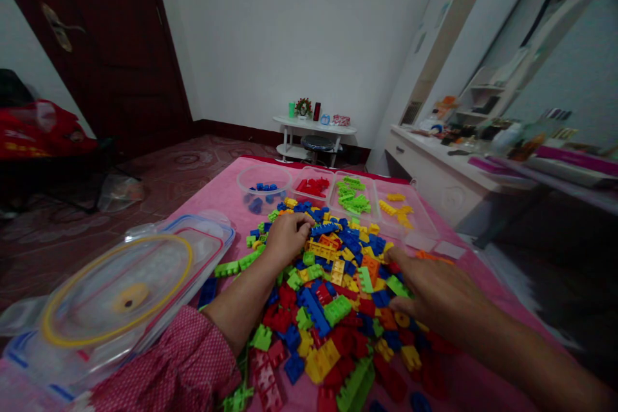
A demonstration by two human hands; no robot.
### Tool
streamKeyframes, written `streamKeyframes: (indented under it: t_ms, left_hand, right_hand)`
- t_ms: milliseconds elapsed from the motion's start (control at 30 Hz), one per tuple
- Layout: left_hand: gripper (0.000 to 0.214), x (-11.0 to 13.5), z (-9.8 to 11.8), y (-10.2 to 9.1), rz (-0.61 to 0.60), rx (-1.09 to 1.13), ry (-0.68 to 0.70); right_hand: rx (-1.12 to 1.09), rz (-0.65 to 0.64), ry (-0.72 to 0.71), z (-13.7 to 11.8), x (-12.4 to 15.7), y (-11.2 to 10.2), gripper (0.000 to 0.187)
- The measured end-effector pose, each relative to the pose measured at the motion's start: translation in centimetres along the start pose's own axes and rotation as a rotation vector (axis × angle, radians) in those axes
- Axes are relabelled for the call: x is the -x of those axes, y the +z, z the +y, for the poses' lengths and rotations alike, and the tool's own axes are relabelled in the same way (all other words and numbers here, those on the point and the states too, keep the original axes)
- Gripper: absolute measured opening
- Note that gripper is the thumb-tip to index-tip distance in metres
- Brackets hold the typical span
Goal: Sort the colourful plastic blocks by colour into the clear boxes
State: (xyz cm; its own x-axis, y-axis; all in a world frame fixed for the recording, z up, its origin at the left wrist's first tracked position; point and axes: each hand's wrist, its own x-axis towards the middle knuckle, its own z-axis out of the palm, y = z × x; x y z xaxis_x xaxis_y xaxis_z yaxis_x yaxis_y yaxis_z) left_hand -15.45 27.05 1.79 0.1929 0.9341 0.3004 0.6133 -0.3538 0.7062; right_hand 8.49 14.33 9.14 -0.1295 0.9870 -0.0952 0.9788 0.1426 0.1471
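Note:
A heap of mixed toy building blocks [338, 277] in red, blue, green, yellow and orange spreads over the pink cloth [217, 190]. My left hand [288, 238] reaches into the far left part of the heap with its fingers curled together. A long blue block [324, 229] lies right at its fingertips; whatever is inside the fingers is hidden. Over the right side of the heap, my right hand [429, 280] has thumb and fingers apart around the blocks, near an orange block [371, 268] and a green block [398, 286]. I see nothing held in it.
Behind the heap stand a round clear tub [264, 174] with blue blocks and a clear divided tray [425, 206] with red, green and yellow blocks in separate compartments. Clear lids [159, 232] with coloured rims lie at left. A white dresser [434, 167] stands to the right.

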Motion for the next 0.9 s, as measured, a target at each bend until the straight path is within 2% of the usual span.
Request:
streamKeyframes:
  t_ms: [133, 267, 367, 533, 800, 900]
  left_hand:
    - [0.024, 0.0, 0.0, 0.0, -0.008, 0.001, 0.014]
    - [0.024, -0.1, 0.0, -0.1, -0.004, 0.0, 0.013]
    - [0.024, 0.0, 0.1, -0.1, 0.001, -0.014, 0.018]
    - [0.024, 0.1, 0.3, -0.2, 0.001, -0.024, 0.017]
    - [0.024, 0.0, 0.0, 0.0, -0.01, -0.045, 0.016]
    - [0.024, -0.1, 0.0, 0.1, -0.01, -0.05, 0.012]
  right_hand:
    - [-0.168, -0.025, -0.008, -1.9, -0.7, -2.1, 0.026]
    - [-0.204, 0.099, 0.039, -2.7, -1.7, -2.8, 0.023]
    - [-0.149, 0.111, 0.028, -2.6, -2.8, -2.2, 0.024]
    - [-0.064, -0.003, 0.026, -2.4, -4.1, -0.5, 0.03]
    - [-0.192, -0.038, -0.055, -2.4, -3.5, 1.1, 0.024]
    - [-0.31, 0.014, -0.036, -2.0, -3.5, 1.5, 0.022]
